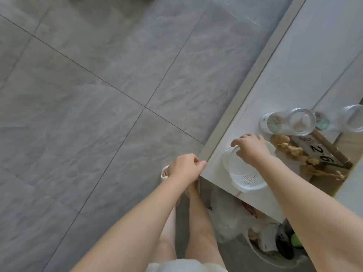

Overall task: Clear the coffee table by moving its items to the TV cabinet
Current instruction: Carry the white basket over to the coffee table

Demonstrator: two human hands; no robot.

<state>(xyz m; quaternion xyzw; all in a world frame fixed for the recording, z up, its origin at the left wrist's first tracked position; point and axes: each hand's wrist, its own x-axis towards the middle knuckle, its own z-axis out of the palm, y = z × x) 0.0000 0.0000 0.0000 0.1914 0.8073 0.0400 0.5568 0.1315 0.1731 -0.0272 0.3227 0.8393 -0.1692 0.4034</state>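
Note:
A white perforated plastic basket (247,178) sits on the white cabinet top (290,75) near its front corner. My right hand (250,149) is over the basket's far rim, with bent fingers arched across the rim and the thumb inside the bowl, gripping it. My left hand (186,166) holds nothing; its loosely curled fingers touch the cabinet's corner. Just beyond the basket a clear glass jar (287,122) with small contents stands on the same top.
Behind the basket are dried tan flowers (294,152) and a wooden date block (319,152) showing 2 and 6. A glossy wall panel at right mirrors the jar. Below the cabinet end is a bin with rubbish (273,242). Grey tiled floor (88,95) spreads to the left.

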